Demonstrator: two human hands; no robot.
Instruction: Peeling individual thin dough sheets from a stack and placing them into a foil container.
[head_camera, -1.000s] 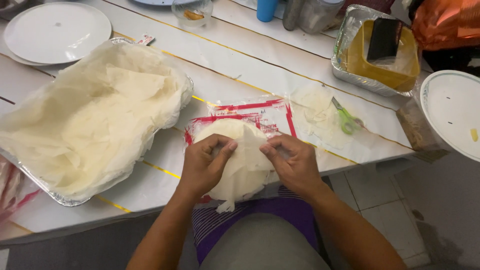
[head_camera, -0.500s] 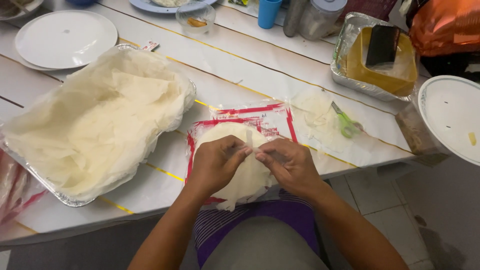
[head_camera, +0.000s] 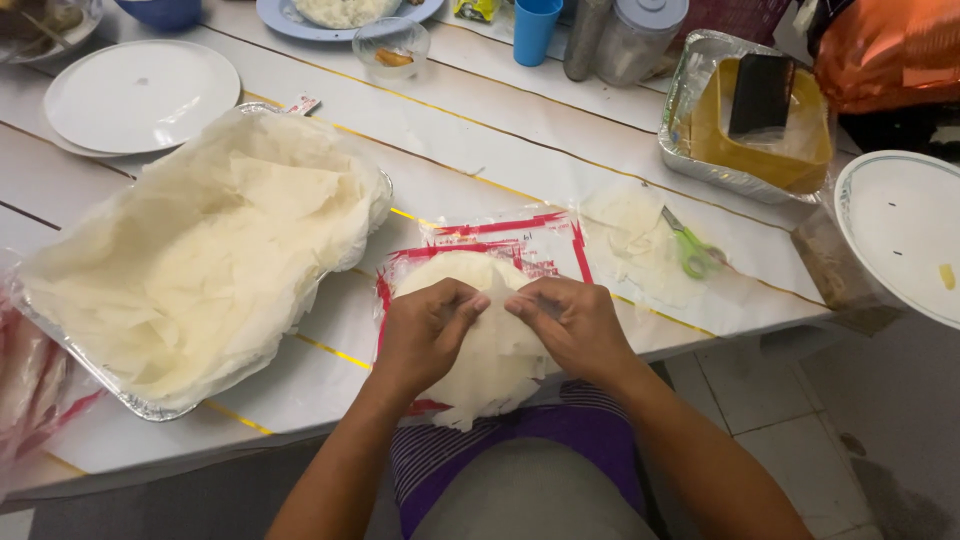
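Observation:
A stack of thin, pale round pastry sheets (head_camera: 470, 375) lies on a clear wrapper with red edges (head_camera: 540, 235) at the table's near edge. My left hand (head_camera: 425, 335) and my right hand (head_camera: 570, 325) rest on the stack, side by side. Their fingertips pinch the edge of the top sheet (head_camera: 497, 298) between them. Part of the stack hangs over the table edge above my lap.
A large foil tray lined with pastry sheets (head_camera: 200, 260) sits to the left. Green-handled scissors (head_camera: 690, 250) lie on the right on a loose sheet. Behind them is a foil tray holding a yellow container (head_camera: 760, 140). White plates stand at far left (head_camera: 140, 95) and far right (head_camera: 900, 230).
Both hands have drawn closer together at the middle of the stack, fingertips now meeting on the top sheet. The view has shifted slightly.

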